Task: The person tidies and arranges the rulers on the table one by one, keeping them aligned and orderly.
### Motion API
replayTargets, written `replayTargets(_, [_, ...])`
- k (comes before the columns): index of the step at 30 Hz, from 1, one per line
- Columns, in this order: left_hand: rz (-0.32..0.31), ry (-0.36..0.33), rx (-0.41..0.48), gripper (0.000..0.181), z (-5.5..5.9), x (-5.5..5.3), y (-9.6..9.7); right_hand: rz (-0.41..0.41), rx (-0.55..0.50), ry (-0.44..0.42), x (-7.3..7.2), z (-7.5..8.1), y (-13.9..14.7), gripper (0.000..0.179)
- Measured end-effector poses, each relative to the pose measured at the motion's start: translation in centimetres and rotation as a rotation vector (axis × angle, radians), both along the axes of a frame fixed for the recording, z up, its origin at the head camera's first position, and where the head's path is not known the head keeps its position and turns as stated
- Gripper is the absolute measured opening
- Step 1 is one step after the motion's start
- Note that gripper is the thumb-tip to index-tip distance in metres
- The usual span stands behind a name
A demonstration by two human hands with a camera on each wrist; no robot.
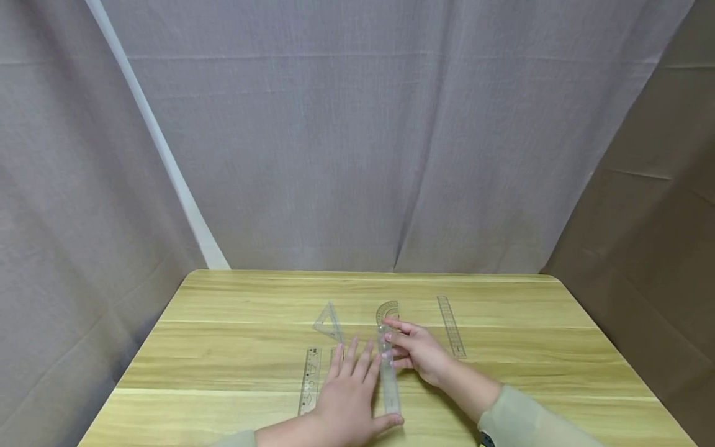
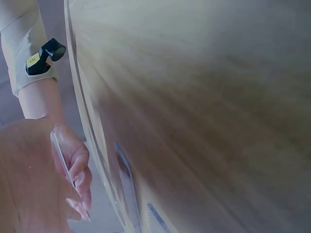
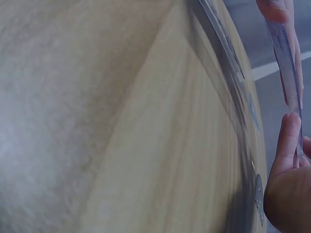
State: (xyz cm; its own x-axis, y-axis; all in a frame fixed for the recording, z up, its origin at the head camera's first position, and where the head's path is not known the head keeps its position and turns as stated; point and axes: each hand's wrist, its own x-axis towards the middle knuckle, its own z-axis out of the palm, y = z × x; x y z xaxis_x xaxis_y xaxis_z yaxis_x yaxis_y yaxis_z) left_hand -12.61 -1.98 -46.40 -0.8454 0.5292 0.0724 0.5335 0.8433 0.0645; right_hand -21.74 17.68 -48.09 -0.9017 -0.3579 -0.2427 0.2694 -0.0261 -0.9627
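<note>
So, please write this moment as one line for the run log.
right hand: holds clear ruler | left hand: spread, at ruler's near end | table: set square, protractor

You were in a makeshift booth, where grey curtains hung around a wood-grain table.

smooth plastic ruler, wood-grained tabletop

"What was the table like?"
"Yellowish, with streaky wood grain and rounded far corners."
"And what lay on it?"
"A clear ruler marked with shapes, toward the front left. A clear set square lay beyond it, a protractor to the right of that, and a slanted second ruler farthest right."
</note>
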Motion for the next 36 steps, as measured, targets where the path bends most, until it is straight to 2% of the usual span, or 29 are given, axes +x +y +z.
replayTargets(10, [-0.004, 0.066, -0.017, 0.105, -1.0, 0.6, -0.9, 0.025, 0.019, 0.001, 0.4, -0.5, -0.7, 0.058])
replayTargets(15, [0.015, 0.084, -0.073, 0.105, -1.3, 1.0, -1.1, 0.049, 0.033, 0.000, 0.9, -0.5, -1.2, 0.058])
replayTargets(22, [0.031, 0.082, -0.137, 0.108, -1.8, 1.5, -1.4, 0.058, 0.082, 0.020, 1.3, -0.6, -1.9, 0.057])
replayTargets(28, [0.008, 0.053, -0.181, 0.106, -1.9, 1.6, -1.9, 0.069, 0.127, 0.037, 1.3, -0.8, -2.3, 0.054])
replayTargets(36, [-0.023, 0.066, -0.203, 0.103, -2.4, 1.4, -2.5, 0.078, 0.166, 0.052, 1.3, -0.7, -2.6, 0.049])
